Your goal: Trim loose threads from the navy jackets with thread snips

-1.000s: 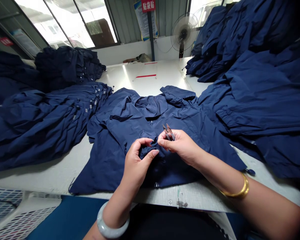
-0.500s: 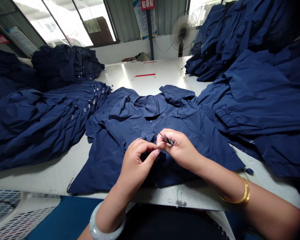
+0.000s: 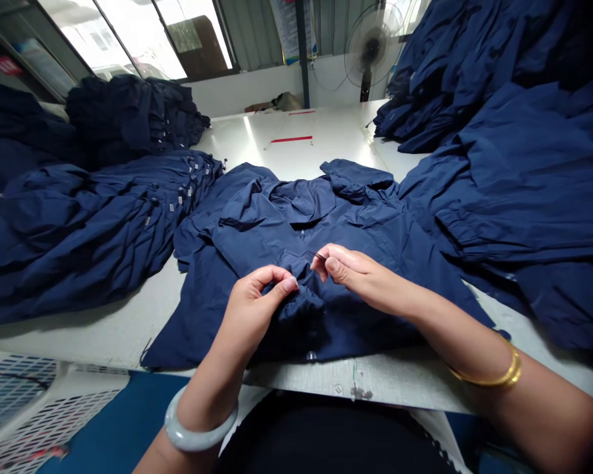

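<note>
A dark blue garment [image 3: 356, 230] lies spread on the white table [image 3: 103, 329] in front of me. My left hand [image 3: 254, 309] pinches a bunched fold of its fabric between thumb and forefinger. My right hand [image 3: 348, 266] is closed around small thread snips [image 3: 320, 256], whose dark tip just shows at the fingertips, close to the pinched fold. A pale bangle sits on my left wrist, a gold one on my right.
Stacks of dark blue garments [image 3: 79, 224] fill the left side, with more piled at the back left [image 3: 128, 115] and along the right [image 3: 514, 158]. A fan [image 3: 370, 49] stands at the far end. A white slatted crate [image 3: 34, 408] sits below the table's near left edge.
The snips' blades, which stuck up from my right hand, have tipped down toward the fabric. Both hands have moved slightly away from me along the garment, and my left hand has pinched the fold.
</note>
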A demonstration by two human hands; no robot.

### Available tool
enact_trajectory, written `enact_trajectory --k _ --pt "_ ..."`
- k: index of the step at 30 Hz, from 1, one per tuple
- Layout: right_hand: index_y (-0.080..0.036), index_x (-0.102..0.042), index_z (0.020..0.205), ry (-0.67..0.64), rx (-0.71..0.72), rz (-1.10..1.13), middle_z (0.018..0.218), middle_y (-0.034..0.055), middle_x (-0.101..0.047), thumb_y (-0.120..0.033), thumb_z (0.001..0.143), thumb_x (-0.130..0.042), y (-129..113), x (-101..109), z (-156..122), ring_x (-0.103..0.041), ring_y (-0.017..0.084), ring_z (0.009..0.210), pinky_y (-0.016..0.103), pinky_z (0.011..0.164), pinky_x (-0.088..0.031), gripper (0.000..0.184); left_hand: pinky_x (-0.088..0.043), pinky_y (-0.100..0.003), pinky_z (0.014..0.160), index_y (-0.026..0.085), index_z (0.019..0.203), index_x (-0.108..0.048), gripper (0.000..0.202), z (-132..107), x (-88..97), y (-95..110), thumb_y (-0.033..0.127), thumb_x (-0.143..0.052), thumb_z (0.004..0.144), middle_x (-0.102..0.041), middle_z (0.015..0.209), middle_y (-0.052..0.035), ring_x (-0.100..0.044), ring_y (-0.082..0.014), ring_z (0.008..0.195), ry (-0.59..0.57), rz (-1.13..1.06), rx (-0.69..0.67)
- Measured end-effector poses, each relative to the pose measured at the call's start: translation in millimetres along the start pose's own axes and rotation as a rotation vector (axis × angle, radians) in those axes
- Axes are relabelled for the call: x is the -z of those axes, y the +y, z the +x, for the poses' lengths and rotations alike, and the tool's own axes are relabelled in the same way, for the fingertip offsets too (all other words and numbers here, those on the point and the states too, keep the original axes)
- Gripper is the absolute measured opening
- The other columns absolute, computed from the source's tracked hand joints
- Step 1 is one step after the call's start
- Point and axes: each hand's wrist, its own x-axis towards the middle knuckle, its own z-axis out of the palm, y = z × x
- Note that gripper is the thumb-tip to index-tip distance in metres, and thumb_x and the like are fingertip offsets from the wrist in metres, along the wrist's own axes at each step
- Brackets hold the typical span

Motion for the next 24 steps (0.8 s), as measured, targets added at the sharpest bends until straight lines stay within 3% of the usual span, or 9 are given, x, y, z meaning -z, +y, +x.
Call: enact_trajectory --k 4,8,13,18,24 --pt "-0.020 -0.066 0.107 -0.132 0.026 -0.104 0.097 0.0038 -0.067 -0.041 0.102 -0.038 3.7 7.2 -2.0 -0.059 0.016 0.088 0.029 0.081 -0.045 0.035 -0.044 -0.025 0.075 0.019 0.072 -0.072 0.016 -0.2 -1.8 -3.6 0.033 -0.073 0.079 -0.068 0.075 -0.0036 -0.059 -0.0175 0.076 0.006 -0.072 0.003" --pt "-0.021 -0.071 0.108 -0.158 0.046 -0.233 0.106 0.0054 -0.070 -0.039 0.099 -0.045 9.5 6.0 -0.3 -0.063 0.020 0.098 0.032 0.087 -0.046 0.032 -0.044 -0.026 0.083 0.019 0.070 -0.070 0.017 -1.5 -5.3 -1.0 0.033 -0.072 0.080 -0.070 0.088 -0.0055 -0.061 -0.0196 0.087 0.027 -0.110 -0.030" --pt "-0.022 -0.072 0.109 -0.184 0.096 -0.241 0.106 0.0043 -0.071 -0.037 0.100 -0.044 9.5 3.5 0.9 -0.064 0.018 0.099 0.030 0.086 -0.046 0.033 -0.044 -0.025 0.084 0.019 0.069 -0.069 0.017 -0.2 -9.2 -0.5 0.031 -0.072 0.081 -0.068 0.091 -0.0043 -0.059 -0.0180 0.088 -0.011 -0.177 0.003" --pt "-0.023 -0.072 0.111 -0.168 0.149 -0.292 0.098 0.0042 -0.067 -0.031 0.098 -0.050 8.4 0.2 0.3 -0.062 0.017 0.089 0.028 0.079 -0.046 0.027 -0.044 -0.019 0.070 0.017 0.078 -0.072 0.014 1.6 -11.0 -0.9 0.031 -0.074 0.080 -0.062 0.079 -0.0010 -0.055 -0.0118 0.074 -0.074 -0.317 0.144" --pt "-0.021 -0.073 0.108 -0.145 0.201 -0.305 0.093 0.0047 -0.066 -0.029 0.098 -0.051 10.2 -4.9 1.4 -0.061 0.016 0.085 0.027 0.076 -0.045 0.026 -0.043 -0.017 0.057 0.014 0.074 -0.070 0.018 5.8 -10.2 2.4 0.030 -0.075 0.078 -0.065 0.070 -0.0019 -0.056 -0.0092 0.060 -0.224 -0.508 0.351"
